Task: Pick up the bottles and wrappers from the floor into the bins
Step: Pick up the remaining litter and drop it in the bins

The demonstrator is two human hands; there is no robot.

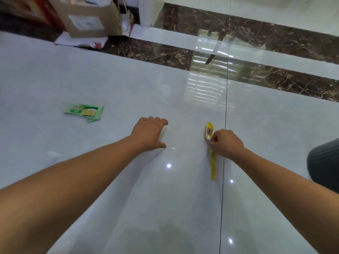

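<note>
Glossy pale tile floor (91,79), strong light reflections, two dark brown marble bands (146,52) crossing the far side. One thin grout line (227,92) runs near-vertical right of centre. Wrappers in view: 2. First, a green wrapper (84,113): flat rectangular sachet with a yellowish picture on its face and a red label patch, lying on the tile well left of both hands, untouched. Second, a yellow wrapper (209,131): long and narrow, with a clear or brownish patch near its upper end, just left of the grout line. The right hand (226,143) pinches it at mid-length, fingers curled in tight on it. A thin yellow strip continues below the hand toward the camera; can't tell whether that's the wrapper's tail or its reflection. The left hand (149,132) is palm-down over bare tile between the two wrappers, fingers loosely bent, thumb spread, holding nothing; whether it contacts the floor I can't tell. Both forearms bare. Far left: 1 cardboard box (88,19) with a white label, open, loose papers (80,41) at its base. Right edge: a patch of dark grey ribbed fabric (324,162), partly cropped.
</note>
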